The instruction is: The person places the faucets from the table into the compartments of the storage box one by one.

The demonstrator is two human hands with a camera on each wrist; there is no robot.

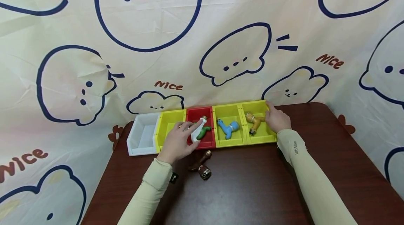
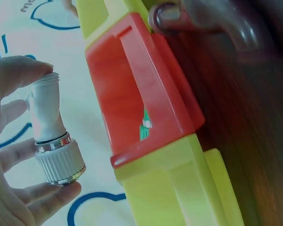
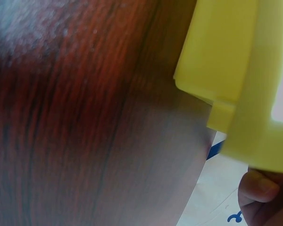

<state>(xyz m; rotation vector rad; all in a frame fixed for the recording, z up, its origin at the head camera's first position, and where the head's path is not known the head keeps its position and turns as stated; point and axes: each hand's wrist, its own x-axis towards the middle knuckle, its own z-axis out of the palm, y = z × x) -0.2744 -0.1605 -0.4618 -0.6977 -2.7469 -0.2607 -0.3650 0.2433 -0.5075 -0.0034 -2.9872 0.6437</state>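
A white tap with a ribbed collar and a silver ring is pinched between the thumb and fingers of my left hand. It is above the red bin, where a green tap lies partly hidden. My right hand grips the outer side wall of the rightmost yellow bin; its fingertip shows by the bin's corner in the right wrist view. That bin contains an orange-brown tap. A blue tap lies in the yellow bin beside it.
A dark brown tap lies on the wooden table in front of the red bin. To the left, the bin row continues with a yellow bin and a white bin. A patterned cloth hangs behind.
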